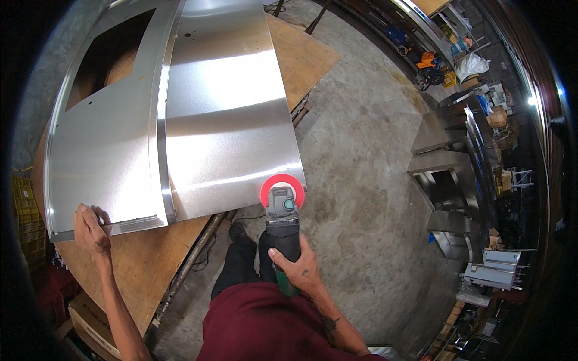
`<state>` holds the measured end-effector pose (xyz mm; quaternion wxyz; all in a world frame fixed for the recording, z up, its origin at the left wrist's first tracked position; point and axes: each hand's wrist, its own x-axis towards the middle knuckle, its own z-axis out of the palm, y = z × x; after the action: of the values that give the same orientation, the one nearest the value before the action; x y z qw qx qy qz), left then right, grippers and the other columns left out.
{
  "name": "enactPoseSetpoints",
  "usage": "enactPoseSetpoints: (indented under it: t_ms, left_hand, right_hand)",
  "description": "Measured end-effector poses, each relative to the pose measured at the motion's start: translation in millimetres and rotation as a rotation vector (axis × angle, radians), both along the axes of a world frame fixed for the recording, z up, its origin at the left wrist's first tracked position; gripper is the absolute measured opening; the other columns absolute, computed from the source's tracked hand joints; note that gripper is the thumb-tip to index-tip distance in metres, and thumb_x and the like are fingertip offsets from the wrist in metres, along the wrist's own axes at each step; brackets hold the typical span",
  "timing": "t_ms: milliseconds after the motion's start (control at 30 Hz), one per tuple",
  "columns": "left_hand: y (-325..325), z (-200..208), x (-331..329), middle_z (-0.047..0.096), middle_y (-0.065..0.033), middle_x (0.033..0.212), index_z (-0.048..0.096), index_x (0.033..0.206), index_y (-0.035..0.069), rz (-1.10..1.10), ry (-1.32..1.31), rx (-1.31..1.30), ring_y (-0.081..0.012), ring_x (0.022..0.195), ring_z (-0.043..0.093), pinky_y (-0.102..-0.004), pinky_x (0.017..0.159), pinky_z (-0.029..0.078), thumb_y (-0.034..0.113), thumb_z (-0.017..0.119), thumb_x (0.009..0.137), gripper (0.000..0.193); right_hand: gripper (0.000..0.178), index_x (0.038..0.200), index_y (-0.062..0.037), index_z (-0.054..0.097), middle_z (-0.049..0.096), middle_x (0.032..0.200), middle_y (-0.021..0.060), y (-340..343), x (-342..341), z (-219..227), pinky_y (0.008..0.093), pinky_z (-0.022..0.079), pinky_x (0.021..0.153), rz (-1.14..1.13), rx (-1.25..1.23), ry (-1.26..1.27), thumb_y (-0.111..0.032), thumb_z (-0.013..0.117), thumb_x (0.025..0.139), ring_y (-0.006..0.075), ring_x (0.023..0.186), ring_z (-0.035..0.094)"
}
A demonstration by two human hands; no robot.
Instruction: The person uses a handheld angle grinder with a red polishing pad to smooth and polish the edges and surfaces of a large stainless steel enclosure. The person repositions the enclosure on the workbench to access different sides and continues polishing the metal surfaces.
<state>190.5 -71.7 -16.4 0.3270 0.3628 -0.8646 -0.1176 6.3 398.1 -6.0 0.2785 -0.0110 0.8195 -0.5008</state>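
Note:
My right hand is wrapped round the dark body of an angle grinder. A red disc sits at the grinder's head, over the near right corner of a shiny sheet-metal panel; whether it touches the metal I cannot tell. At the far left, my left hand is closed on the near edge of the folded metal piece, its fingertips partly hidden. That piece has a rectangular cut-out towards its far end, and a raised bright seam runs between it and the right-hand panel.
The metal lies on a wooden board with a pipe along its side. Concrete floor stretches to the right. Steel cabinets stand there, beside cluttered shelves. Yellow crates and a cardboard box are at the left.

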Motion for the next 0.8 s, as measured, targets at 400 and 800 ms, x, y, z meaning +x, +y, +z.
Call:
enactPoseSetpoints:
  t_ms: [400,800]
  left_hand:
    - [-1.4,-4.2,0.5,0.048,-0.0101,0.07,0.052,0.083,0.0,0.016,0.028,0.031,-0.0266,0.066,0.044,-0.0436,0.065,0.039,0.024,0.041,0.118,0.044]
    - [1.1,3.6,4.2,0.053,-0.01,0.07,0.055,0.082,0.002,-0.033,0.0,0.046,-0.0259,0.065,0.045,-0.0422,0.064,0.039,0.025,0.04,0.12,0.047]
  right_hand:
    - [0.055,0.135,-0.0006,0.067,0.078,0.115,0.012,13.8,-6.2,-10.6,0.0377,0.06,0.092,-0.035,-0.012,-0.089,-0.035,0.088,0.098,0.0204,0.101,0.075]
    - [0.06,0.132,0.0001,0.068,0.079,0.11,0.0134,21.7,-2.6,-15.1,0.0406,0.06,0.091,-0.097,-0.011,-0.044,-0.043,0.088,0.096,0.0244,0.1,0.076]
